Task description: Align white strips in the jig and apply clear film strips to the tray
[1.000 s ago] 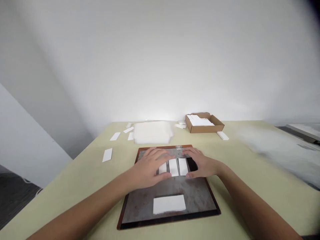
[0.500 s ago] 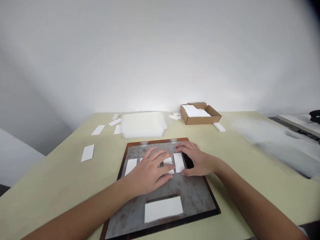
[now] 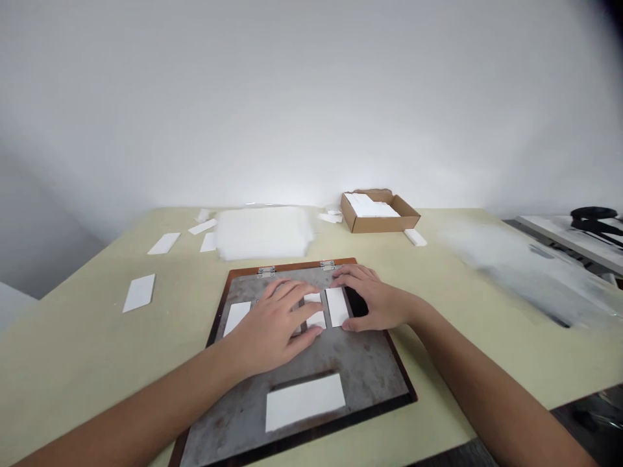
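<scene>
A grey metal plate in a brown frame point(image 3: 370, 363) lies on the pale yellow table in front of me, with two hinges on its far edge. White rectangular pieces point(image 3: 336, 306) sit in slots across its middle, and a larger white piece point(image 3: 304, 401) fills a slot near its front. My left hand point(image 3: 272, 324) lies flat on the middle pieces, fingers stretched out. My right hand point(image 3: 377, 301) rests on the plate's right side, fingers extended beside a dark slot point(image 3: 357, 301).
A stack of white sheets point(image 3: 265, 231) lies behind the plate. A brown cardboard box point(image 3: 379, 212) holding white pieces stands at the back right. Loose white strips point(image 3: 139, 292) lie scattered at the left. A hazy translucent sheet point(image 3: 516, 266) covers the right side.
The view has swung right and down, so everything has shifted left in the picture. Both hands stay on the plate's middle pieces; a white piece at the left is now uncovered.
</scene>
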Action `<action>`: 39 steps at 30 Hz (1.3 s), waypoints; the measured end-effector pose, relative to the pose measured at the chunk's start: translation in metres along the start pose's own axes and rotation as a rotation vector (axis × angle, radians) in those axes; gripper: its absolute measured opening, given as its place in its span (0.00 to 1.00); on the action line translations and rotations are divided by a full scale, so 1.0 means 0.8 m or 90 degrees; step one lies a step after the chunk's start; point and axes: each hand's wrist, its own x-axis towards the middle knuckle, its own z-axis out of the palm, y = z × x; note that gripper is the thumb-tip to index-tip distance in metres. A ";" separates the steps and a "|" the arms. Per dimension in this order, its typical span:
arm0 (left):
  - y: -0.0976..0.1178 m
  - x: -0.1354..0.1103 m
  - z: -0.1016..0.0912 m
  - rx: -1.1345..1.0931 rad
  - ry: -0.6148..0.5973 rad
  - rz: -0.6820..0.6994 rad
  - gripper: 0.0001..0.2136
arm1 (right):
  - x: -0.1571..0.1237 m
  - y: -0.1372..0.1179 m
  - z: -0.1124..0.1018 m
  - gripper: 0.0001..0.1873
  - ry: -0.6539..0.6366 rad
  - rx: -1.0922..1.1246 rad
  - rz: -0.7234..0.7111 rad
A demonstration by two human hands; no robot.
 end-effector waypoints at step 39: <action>0.011 -0.003 -0.006 -0.052 0.097 0.073 0.07 | -0.005 0.026 -0.011 0.28 -0.002 0.047 0.009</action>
